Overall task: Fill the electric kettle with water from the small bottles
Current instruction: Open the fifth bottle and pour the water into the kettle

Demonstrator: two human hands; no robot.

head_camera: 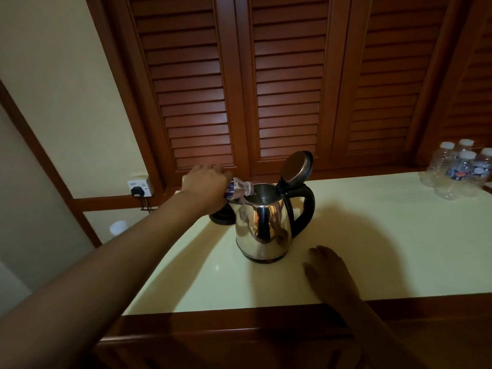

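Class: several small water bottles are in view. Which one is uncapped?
The bottle gripped by the left hand, tipped over the kettle; the bottles at far right stand capped.

One steel electric kettle (262, 230) is standing on the bench (372, 249), its one lid (296, 167) hinged up. One black kettle base (222, 217) is sitting behind it. One small bottle (239, 189) is tipping at the kettle's mouth. Five capped bottles (462, 170) are showing at the far right, though the cluster is blurred. One plug (137, 191) is sitting in one wall socket (141, 186). Two hands are showing: left hand (205, 186), right hand (330, 267).
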